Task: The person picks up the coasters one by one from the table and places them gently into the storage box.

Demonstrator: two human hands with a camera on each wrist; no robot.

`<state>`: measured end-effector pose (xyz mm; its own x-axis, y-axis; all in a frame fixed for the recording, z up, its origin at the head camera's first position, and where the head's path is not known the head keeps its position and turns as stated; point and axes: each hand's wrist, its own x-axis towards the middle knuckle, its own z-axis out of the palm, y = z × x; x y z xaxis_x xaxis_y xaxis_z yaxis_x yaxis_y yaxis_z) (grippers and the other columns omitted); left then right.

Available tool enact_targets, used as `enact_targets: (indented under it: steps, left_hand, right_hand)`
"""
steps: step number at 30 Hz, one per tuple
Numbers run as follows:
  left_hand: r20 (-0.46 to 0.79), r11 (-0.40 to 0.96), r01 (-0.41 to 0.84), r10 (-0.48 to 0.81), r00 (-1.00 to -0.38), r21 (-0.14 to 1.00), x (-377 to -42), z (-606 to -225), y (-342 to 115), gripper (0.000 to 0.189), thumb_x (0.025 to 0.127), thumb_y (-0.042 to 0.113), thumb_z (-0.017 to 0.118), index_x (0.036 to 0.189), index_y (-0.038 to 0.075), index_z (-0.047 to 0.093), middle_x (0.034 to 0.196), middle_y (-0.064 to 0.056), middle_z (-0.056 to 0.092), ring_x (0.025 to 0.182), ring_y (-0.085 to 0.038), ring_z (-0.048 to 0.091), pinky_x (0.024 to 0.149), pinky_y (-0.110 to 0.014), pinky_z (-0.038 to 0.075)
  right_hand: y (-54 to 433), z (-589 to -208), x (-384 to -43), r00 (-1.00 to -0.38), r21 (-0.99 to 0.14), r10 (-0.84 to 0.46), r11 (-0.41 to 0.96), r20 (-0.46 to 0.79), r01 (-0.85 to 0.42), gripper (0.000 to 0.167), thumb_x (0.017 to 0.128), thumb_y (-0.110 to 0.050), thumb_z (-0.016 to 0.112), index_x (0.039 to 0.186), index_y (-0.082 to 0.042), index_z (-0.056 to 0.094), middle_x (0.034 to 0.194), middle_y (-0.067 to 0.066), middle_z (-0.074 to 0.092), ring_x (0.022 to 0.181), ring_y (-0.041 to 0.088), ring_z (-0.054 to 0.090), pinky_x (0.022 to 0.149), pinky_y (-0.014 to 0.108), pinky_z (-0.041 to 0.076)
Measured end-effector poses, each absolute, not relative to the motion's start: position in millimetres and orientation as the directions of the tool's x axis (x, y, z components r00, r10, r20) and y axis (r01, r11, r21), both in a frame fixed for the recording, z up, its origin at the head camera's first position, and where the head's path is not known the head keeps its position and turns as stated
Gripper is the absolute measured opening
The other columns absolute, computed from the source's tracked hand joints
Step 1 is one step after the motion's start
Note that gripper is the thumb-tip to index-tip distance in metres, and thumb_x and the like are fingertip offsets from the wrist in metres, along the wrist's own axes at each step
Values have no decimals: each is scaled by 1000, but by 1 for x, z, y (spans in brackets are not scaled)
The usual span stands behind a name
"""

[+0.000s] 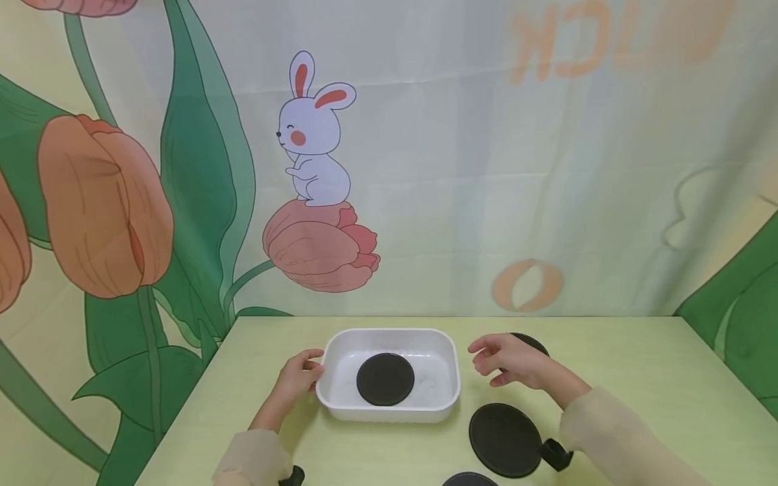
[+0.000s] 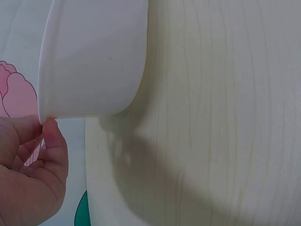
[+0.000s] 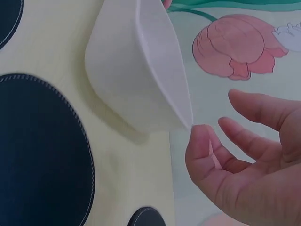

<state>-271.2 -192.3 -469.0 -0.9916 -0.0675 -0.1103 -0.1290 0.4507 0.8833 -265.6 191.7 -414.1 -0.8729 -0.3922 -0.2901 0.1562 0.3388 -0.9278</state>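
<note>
A white rectangular basin (image 1: 389,414) with rounded corners stands on the table, and a round black coaster (image 1: 385,379) lies inside it. My left hand (image 1: 298,378) is at the basin's left end; in the left wrist view its thumb and fingers pinch the rim. My right hand (image 1: 509,360) hovers off the basin's right end, fingers loosely bent and holding nothing. The right wrist view shows a fingertip (image 3: 200,136) right at the rim's corner. Partly hidden behind this hand is another black coaster (image 1: 532,343).
A black coaster with a stitched edge (image 1: 504,440) lies on the pale wood-grain table (image 1: 656,398), below my right hand. One more coaster (image 1: 469,480) is cut off at the bottom edge. Behind the table hangs a curtain (image 1: 425,169) printed with tulips and a rabbit.
</note>
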Motion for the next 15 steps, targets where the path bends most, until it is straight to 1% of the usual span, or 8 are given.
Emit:
enact_targets:
  steps: [5,9,15]
  left_hand:
    - [-108,446,-126,-67,-992,886,-271,-468,-192,33,86,2,52,119,0,50,92,-15,54,76,-22,55,59,-28,50]
    - [-104,445,-121,-63,-993,887,-270,-468,-192,33,86,1,52,119,-1,50,92,-16,54,76,-22,55,59,-27,50]
    - [-105,450,-125,-69,-992,884,-271,-470,-192,33,86,2,52,119,0,50,92,-15,54,75,-22,56,59,-28,50]
  right_hand:
    - [206,-421,-261,-861,-916,-405,370,-308,154,44,76,-10,64,114,2,46,88,6,54,74,16,51,60,32,48]
    - [215,-429,-259,-852,-909,-414,388,-320,153,43,75,-8,63,114,1,47,87,6,53,75,17,51,60,34,47]
    - [226,-445,-258,-837,-893,-428,428,-340,143,44,76,-6,60,115,3,45,87,7,52,74,18,51,58,33,46]
